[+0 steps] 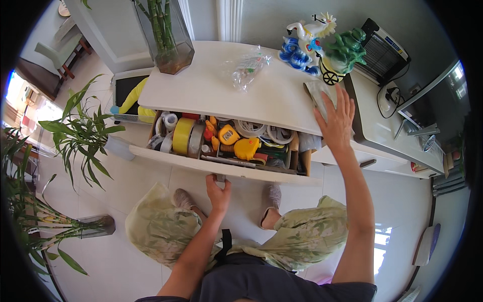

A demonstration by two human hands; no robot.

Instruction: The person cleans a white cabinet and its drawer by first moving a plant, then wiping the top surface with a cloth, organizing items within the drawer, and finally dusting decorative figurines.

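Observation:
My left hand is at the front of the pulled-out white drawer, its fingers around the drawer handle. On the right of the white cabinet top, my right hand lies with fingers spread over a grey-green cloth. Whether it grips the cloth I cannot tell. In the drawer are a yellow tape roll, a clear tape roll, two yellow tape measures, orange-capped bottles, coiled white cables and other small tools. A crumpled clear plastic bag rests on the cabinet top.
A glass vase with bamboo stalks stands on the cabinet's left. Behind my right hand are a horse figurine and a green ornament. Further right are a heater and a television. Potted plants stand at left.

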